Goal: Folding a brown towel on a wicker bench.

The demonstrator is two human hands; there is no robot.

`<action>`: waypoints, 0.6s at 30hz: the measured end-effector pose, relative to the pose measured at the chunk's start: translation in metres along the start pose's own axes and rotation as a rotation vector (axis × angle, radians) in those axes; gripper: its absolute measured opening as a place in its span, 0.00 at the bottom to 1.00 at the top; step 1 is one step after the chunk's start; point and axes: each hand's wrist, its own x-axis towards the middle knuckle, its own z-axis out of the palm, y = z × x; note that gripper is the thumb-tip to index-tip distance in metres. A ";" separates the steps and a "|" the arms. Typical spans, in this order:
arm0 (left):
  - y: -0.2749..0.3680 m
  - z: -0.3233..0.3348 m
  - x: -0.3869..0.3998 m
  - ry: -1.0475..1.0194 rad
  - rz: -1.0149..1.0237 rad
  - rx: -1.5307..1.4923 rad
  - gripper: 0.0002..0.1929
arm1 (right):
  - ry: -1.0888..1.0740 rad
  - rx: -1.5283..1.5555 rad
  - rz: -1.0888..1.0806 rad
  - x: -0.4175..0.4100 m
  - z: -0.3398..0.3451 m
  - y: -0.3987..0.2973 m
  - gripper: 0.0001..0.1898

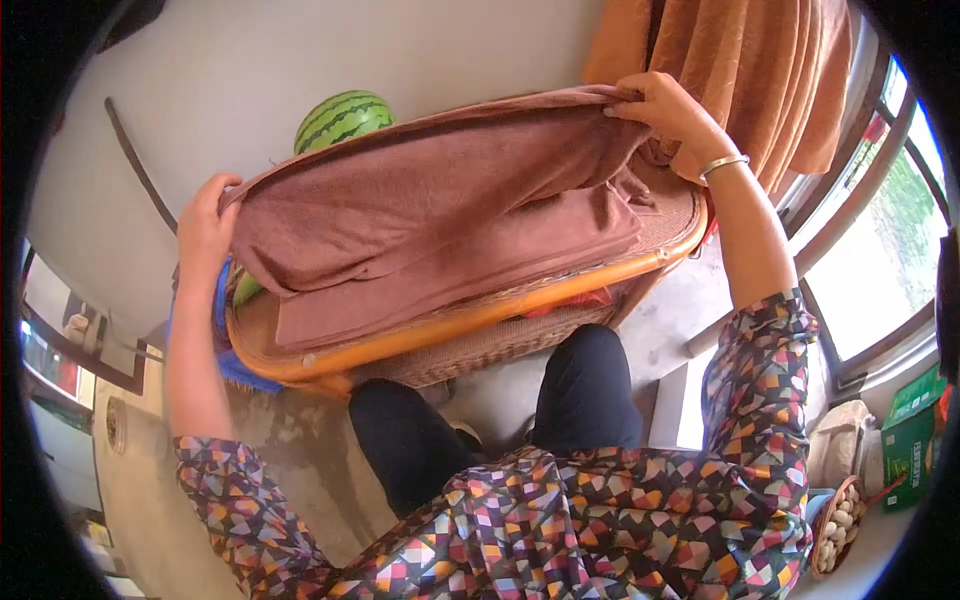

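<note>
A brown fabric cloth is stretched between my two hands, its far edge raised above an oval rattan table. My left hand grips the cloth's left corner. At the far right corner, my right hand pinches the edge between thumb and fingers; a bracelet circles that wrist. The cloth's near part lies in flat layers on the tabletop, and some of it is bunched near the right end. Behind the raised edge, a striped watermelon is partly hidden.
An orange-brown curtain hangs at the upper right beside a window. A green box and a basket of pale, egg-like items stand at lower right. Blue material shows at the table's left end. A lower woven shelf sits beneath the tabletop.
</note>
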 end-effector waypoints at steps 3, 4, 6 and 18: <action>-0.047 -0.001 -0.010 -0.023 -0.059 0.126 0.09 | 0.003 0.307 0.084 0.010 0.009 0.015 0.15; -0.069 -0.004 -0.014 0.007 -0.079 0.145 0.10 | -0.017 0.575 0.184 0.014 0.014 0.014 0.15; -0.099 0.002 -0.009 0.089 -0.065 0.130 0.11 | 0.136 0.638 0.192 0.016 0.014 0.002 0.15; -0.084 -0.038 -0.095 0.154 -0.671 -0.759 0.15 | 0.388 0.992 0.068 -0.075 -0.001 0.002 0.12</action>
